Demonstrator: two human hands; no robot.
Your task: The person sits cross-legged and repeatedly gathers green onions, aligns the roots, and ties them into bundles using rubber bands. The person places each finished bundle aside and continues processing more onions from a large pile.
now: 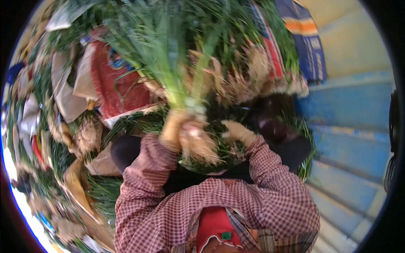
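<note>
My left hand point(174, 128), in a light-coloured glove, grips a bunch of green onions point(177, 82) near its white bulbs. The bunch stands leaves away from me, with its pale roots point(202, 147) hanging toward my lap; it is motion-blurred. To the right, my right hand point(237, 131), gloved too, is apart from the bunch, low over loose green leaves point(223, 151). Its fingers reach left, and nothing is seen held in them. Beyond both hands lies a large heap of green onions point(234, 63) with roots facing me.
A red printed sack point(120, 82) lies at the upper left, by brown paper-like sheets point(63, 91). More onion bunches point(88, 136) lie along the left. At the upper right is a blue sack with an orange stripe point(307, 47); blue slatted boards point(348, 107) run down the right side.
</note>
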